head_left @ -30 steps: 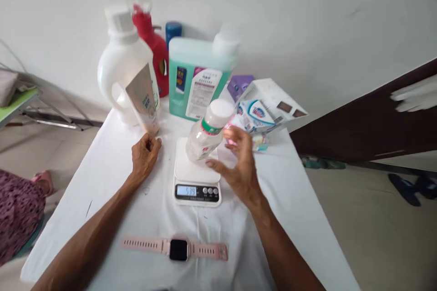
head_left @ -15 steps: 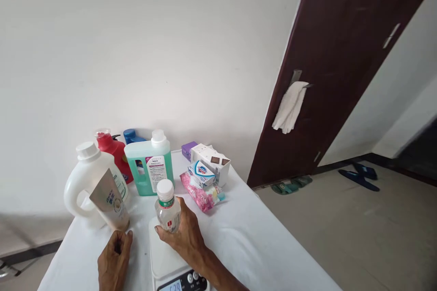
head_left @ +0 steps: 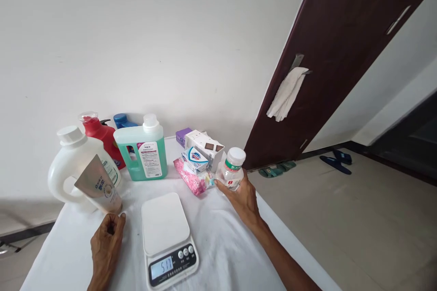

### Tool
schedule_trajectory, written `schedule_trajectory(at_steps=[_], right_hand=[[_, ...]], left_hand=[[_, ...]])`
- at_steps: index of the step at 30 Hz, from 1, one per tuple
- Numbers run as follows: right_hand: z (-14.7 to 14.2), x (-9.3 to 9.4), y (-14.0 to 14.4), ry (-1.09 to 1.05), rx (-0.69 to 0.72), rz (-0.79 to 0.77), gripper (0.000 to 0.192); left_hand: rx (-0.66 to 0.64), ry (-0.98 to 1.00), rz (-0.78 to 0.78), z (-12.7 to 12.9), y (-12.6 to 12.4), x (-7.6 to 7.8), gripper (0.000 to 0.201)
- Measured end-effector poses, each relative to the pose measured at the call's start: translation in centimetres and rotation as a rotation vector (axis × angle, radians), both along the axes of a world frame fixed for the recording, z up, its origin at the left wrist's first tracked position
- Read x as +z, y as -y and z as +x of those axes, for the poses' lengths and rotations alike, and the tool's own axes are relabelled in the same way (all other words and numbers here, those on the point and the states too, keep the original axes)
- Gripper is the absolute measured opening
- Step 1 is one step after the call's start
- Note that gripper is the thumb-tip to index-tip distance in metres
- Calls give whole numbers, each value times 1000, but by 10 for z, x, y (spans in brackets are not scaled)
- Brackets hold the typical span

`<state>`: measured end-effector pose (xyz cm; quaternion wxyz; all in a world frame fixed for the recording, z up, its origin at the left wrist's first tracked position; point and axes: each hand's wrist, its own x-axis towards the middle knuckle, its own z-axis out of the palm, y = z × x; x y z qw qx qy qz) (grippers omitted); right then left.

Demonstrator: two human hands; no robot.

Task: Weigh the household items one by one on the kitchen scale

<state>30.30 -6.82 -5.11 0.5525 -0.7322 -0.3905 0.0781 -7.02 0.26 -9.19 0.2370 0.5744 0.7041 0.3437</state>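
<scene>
On the table (head_left: 218,248), a digital kitchen scale (head_left: 165,225) reads 517. The left hand (head_left: 107,241) is curled closed beside a squeeze tube (head_left: 102,188); the right hand (head_left: 245,198) grips a white-capped clear bottle (head_left: 229,172), right of a pink packet (head_left: 189,178).

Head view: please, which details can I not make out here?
All in the head view, now:
Clear bottle: base partly behind the right hand.
Blue bottle: body mostly behind the green bottle, whose fine print is too small.
Red bottle: partly behind the white jug.
Left hand: forearm cut off by the bottom edge.
</scene>
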Motion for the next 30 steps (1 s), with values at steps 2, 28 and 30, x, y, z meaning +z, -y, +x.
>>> schedule_trajectory(at_steps=[2,28,30], right_hand=[[14,-10,-9,-6,-14,-15,69],[24,-46,-41,-163,123,-72,83],[29,-51,-40,-182,170,-77,83]], left_hand=[[6,-1,2,1,0,1,43],[7,110,30,3,0,-5,43],[1,135,42,3,-1,-7,42]])
